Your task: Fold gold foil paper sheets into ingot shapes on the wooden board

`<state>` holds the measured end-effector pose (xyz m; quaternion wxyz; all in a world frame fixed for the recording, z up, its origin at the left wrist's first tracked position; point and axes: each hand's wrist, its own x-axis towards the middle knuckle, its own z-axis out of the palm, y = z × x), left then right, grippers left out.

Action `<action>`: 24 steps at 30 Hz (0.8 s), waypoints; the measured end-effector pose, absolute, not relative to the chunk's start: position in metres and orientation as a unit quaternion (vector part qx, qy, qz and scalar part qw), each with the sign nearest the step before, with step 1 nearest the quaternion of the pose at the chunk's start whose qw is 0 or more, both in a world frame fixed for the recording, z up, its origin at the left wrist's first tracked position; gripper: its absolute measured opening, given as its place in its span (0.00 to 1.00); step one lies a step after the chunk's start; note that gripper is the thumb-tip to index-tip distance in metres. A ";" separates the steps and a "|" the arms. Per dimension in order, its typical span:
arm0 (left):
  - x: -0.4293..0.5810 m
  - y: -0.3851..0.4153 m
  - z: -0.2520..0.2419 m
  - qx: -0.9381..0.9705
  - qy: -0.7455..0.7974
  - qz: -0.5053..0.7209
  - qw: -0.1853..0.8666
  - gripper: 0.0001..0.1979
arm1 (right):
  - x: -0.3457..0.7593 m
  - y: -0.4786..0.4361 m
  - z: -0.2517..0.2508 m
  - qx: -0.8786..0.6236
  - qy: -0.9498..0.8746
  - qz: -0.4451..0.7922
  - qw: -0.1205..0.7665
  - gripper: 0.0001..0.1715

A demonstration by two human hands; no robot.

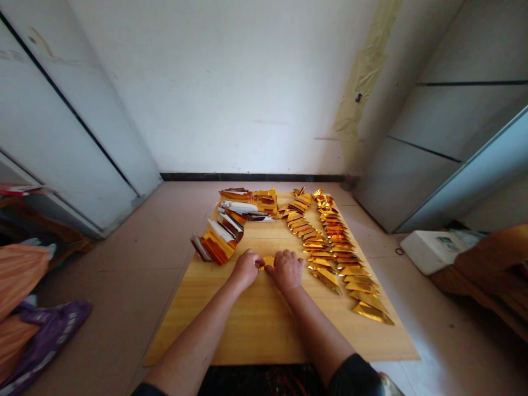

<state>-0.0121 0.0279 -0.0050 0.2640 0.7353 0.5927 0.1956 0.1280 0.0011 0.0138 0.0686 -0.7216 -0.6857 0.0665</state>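
Between my two hands a small piece of gold foil paper (267, 262) lies on the wooden board (247, 330), partly hidden by the fingers. My left hand (247, 268) is closed, pinching the paper's left end. On the other side my right hand (287, 268) has its fingers curled and its thumb against the paper, holding it down. Two overlapping rows of folded gold paper pieces, an inner row (303, 228) and an outer row (340, 242), run along the board's right side. At the back left are stacks of gold and white sheets (223, 242), some bent upward.
A white wall (231, 88) with a dark skirting strip stands behind the board. Grey cabinets (462, 104) rise at right and left. Orange and purple bags (53, 335) lie at the lower left. A white box (431, 250) stands on the right, beside brown things.
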 end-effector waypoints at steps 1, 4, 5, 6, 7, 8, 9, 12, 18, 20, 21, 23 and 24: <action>-0.012 0.028 -0.005 0.735 0.592 0.196 0.267 0.15 | 0.130 0.001 0.014 -0.721 -0.686 0.073 0.071 0.16; -0.012 0.028 -0.006 0.735 0.591 0.199 0.265 0.16 | 0.134 0.001 0.014 -0.719 -0.685 0.085 0.080 0.10; -0.012 0.028 -0.006 0.737 0.590 0.199 0.263 0.16 | 0.135 0.001 0.015 -0.719 -0.684 0.089 0.083 0.08; -0.012 0.027 -0.006 0.738 0.590 0.199 0.261 0.16 | 0.136 0.001 0.015 -0.719 -0.684 0.092 0.085 0.07; -0.012 0.027 -0.006 0.740 0.589 0.198 0.259 0.16 | 0.137 0.002 0.015 -0.718 -0.684 0.096 0.086 0.07; -0.012 0.027 -0.006 0.741 0.587 0.198 0.258 0.16 | 0.138 0.002 0.016 -0.718 -0.684 0.098 0.087 0.06; -0.012 0.027 -0.006 0.743 0.586 0.198 0.256 0.17 | 0.138 0.002 0.016 -0.718 -0.684 0.099 0.087 0.06; -0.013 0.026 -0.005 0.750 0.578 0.204 0.250 0.18 | 0.140 0.002 0.019 -0.718 -0.683 0.101 0.084 0.07; -0.011 0.024 -0.005 0.767 0.570 0.181 0.233 0.20 | 0.142 0.002 0.024 -0.725 -0.678 0.104 0.064 0.13; -0.009 0.023 -0.004 0.770 0.571 0.168 0.228 0.19 | 0.141 0.002 0.023 -0.726 -0.677 0.098 0.064 0.13; -0.008 0.023 -0.004 0.773 0.570 0.165 0.225 0.18 | 0.141 0.002 0.023 -0.725 -0.679 0.096 0.065 0.12; -0.007 0.023 -0.004 0.778 0.566 0.164 0.217 0.16 | 0.141 0.002 0.022 -0.721 -0.683 0.093 0.071 0.12; -0.007 0.023 -0.004 0.781 0.562 0.167 0.215 0.15 | 0.141 0.002 0.021 -0.718 -0.686 0.094 0.074 0.11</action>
